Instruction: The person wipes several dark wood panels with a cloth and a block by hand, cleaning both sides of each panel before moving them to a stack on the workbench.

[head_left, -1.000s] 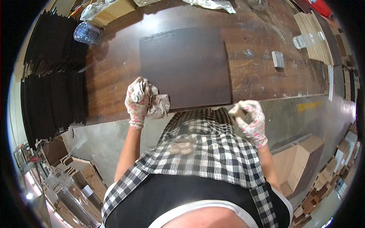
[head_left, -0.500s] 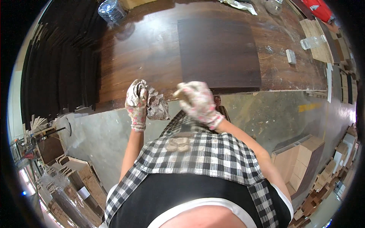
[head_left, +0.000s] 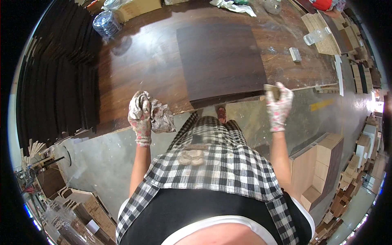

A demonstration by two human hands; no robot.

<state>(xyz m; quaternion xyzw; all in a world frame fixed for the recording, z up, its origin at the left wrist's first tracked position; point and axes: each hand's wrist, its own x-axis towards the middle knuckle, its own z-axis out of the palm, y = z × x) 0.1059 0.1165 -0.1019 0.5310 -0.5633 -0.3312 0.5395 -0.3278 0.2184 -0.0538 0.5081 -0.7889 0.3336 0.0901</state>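
A dark brown flat panel (head_left: 220,57) lies on the brown wood-grain table (head_left: 143,69), its near edge close to the table's front edge. My left hand (head_left: 140,118), in a stained, pink-patterned glove, is closed round a crumpled, dirty grey-white rag (head_left: 163,117) at the front edge, left of the panel. At the panel's near right corner is my right hand (head_left: 281,104), gloved alike. Its thumb and fingers pinch a small tan-grey block (head_left: 271,87), whose exact kind I cannot make out.
Tall stacks of dark panels (head_left: 57,81) fill the table's left end. A large clear bottle (head_left: 107,24) stands at the back. Rightward are a small pale block (head_left: 295,54) and a clear bottle (head_left: 317,36) on stacked boards (head_left: 322,22). A wooden box (head_left: 314,171) sits on the floor.
My right hand has swept right, from the panel's near left corner to its near right corner, with the small block. My left hand keeps its grip on the rag. The view has shifted slightly.
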